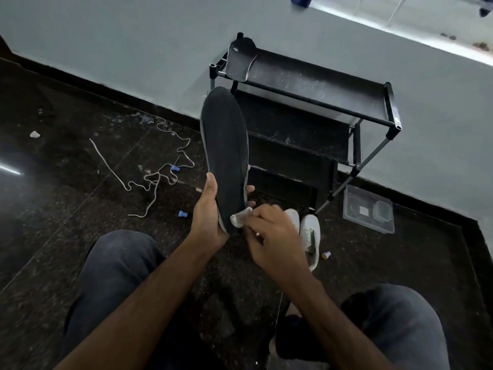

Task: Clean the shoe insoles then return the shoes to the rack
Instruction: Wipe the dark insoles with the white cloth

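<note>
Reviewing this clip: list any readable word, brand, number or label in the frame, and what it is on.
No text can be read.
Insole in the left hand: plain dark surface, no print visible.
Second insole on the rack: a pale mark, illegible.
Clear plastic box: a pale square inside, too blurred.

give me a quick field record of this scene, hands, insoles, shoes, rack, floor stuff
left hand: grips the heel end of the dark insole, held upright
right hand: pinches a white cloth against the insole's heel
second insole: leaning on the rack's top shelf
rack: black, against the wall
white shoes: on the floor behind the right hand
laces: loose on the floor, left
clear box: right of the rack
</note>
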{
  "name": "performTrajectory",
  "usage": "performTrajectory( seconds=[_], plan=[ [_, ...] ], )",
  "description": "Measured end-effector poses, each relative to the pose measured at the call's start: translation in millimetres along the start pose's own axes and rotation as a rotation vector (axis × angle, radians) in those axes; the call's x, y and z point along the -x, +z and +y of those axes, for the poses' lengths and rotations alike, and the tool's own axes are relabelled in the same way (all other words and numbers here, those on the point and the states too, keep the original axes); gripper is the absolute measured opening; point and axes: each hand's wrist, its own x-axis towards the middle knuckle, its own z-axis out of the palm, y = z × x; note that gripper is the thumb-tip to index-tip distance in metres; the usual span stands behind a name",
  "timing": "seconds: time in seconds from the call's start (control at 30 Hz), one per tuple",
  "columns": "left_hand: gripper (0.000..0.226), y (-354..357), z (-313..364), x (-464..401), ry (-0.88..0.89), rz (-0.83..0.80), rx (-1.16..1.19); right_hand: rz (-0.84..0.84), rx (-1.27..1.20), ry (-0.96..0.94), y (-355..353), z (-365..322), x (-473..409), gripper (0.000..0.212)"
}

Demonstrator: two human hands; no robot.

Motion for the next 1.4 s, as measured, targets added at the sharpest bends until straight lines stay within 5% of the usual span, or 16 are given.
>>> performTrajectory(
  seconds=[0.13,0.27,0.43,0.57,0.83,1.07,1.2,1.33,1.4],
  plan=[
    [0.066,-6,4,0,0.032,0.016,-0.007,-0.162,-0.07,-0.133,-2,-16,11,0.02],
    [0.065,-2,3,-1,0.011,-0.004,0.038,0.018,-0.012,0.005,-4,4,-6,0.011],
    [0.066,-4,5,0,0.074,-0.029,0.033,-0.472,-0.081,-0.197,-19,-9,12,0.017],
    [0.07,-1,3,-1,0.033,-0.041,0.007,-0.193,-0.36,0.062,-39,1,-7,0.011],
    [0.042,10,3,13,0.027,-0.084,-0.03,0.185,-0.159,0.1,-29,6,-66,0.015],
    [0.058,11,6,10,0.013,0.0,-0.095,-0.094,0.103,-0.135,-7,-5,-56,0.024],
    [0.066,10,6,13,-0.006,-0.048,-0.1,-0.061,0.31,-0.333,-15,2,-66,0.027],
    [0.079,10,3,14,-0.041,-0.167,-0.189,0.178,0.369,-0.094,-38,26,-112,0.023],
    [0.078,9,3,14,-0.039,-0.184,-0.18,0.117,0.322,-0.094,-33,23,-114,0.017]
  ],
)
